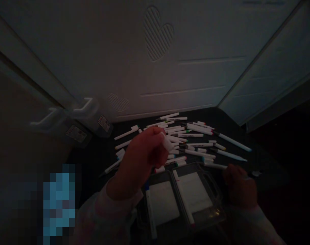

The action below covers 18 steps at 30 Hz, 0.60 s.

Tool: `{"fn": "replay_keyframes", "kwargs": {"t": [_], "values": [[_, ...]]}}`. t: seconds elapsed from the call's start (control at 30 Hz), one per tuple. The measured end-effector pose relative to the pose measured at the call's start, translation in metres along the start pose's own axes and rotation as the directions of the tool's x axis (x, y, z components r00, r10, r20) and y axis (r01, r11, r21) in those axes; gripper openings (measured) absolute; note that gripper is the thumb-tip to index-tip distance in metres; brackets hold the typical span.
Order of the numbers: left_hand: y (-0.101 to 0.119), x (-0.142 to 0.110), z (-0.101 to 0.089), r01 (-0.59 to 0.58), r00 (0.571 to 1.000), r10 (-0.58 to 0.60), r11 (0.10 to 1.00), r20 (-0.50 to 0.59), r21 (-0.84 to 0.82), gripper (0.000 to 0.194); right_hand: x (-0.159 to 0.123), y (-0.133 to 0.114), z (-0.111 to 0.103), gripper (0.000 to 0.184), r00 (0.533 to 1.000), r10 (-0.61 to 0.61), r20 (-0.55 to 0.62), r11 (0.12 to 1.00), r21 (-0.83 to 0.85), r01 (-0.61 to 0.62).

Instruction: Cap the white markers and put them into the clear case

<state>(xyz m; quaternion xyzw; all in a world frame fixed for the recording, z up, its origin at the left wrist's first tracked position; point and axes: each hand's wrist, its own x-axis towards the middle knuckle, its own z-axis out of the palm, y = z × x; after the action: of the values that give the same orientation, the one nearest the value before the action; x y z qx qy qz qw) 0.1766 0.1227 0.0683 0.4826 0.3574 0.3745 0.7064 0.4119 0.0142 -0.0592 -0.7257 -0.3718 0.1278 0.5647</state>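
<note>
My left hand (152, 149) is raised over the pile, its thumb and fingers pinched on a white marker cap (167, 142). Low on the right, my right hand (241, 185) is closed round a marker (254, 174), whose dark end sticks out to the right. Another white barrel (214, 165) reaches the left side of that hand; whether it is the same marker I cannot tell. Between my wrists lies an opened clear plastic case (216, 190) with white panels. One marker with a blue end (150, 211) and one with a red end (184, 200) rest in it.
Many loose white markers (200, 135) with coloured ends are strewn over the dark table (269, 170). Two clear plastic containers (93, 114) with labels stand at the back left. A white panel (190, 75) with heart reliefs rises behind. The light is dim.
</note>
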Motion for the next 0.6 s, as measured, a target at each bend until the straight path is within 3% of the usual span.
{"fn": "replay_keyframes", "kwargs": {"t": [0.07, 0.13, 0.3, 0.43, 0.5, 0.6], "values": [[-0.001, 0.007, 0.001, 0.155, 0.986, -0.138, 0.965, 0.092, -0.209, 0.015, -0.001, 0.001, 0.001, 0.032, 1.0, 0.008, 0.005, 1.0, 0.005, -0.008], [-0.001, 0.01, 0.002, 0.27, 0.959, -0.226, 0.912, 0.172, -0.307, 0.017, -0.003, 0.002, 0.002, 0.034, 1.0, 0.017, 0.009, 1.0, 0.015, -0.017], [0.0, 0.01, 0.002, 0.317, 0.942, -0.239, 0.868, 0.238, -0.383, 0.018, -0.006, 0.004, 0.005, 0.035, 1.0, 0.022, 0.008, 0.999, 0.033, -0.023], [-0.007, 0.017, -0.002, 0.195, 0.978, -0.171, 0.952, 0.119, -0.235, 0.018, -0.005, 0.003, 0.004, 0.033, 1.0, 0.022, 0.015, 0.999, 0.036, -0.022], [-0.014, 0.026, -0.007, 0.109, 0.994, -0.108, 0.993, 0.033, -0.032, 0.019, -0.004, 0.003, 0.003, 0.034, 0.999, 0.02, 0.025, 0.999, 0.033, -0.021], [-0.028, 0.041, -0.017, 0.084, 0.996, -0.077, 0.955, -0.036, 0.284, 0.016, -0.003, 0.003, 0.002, 0.035, 0.999, 0.013, 0.032, 1.0, 0.027, -0.014]]}}
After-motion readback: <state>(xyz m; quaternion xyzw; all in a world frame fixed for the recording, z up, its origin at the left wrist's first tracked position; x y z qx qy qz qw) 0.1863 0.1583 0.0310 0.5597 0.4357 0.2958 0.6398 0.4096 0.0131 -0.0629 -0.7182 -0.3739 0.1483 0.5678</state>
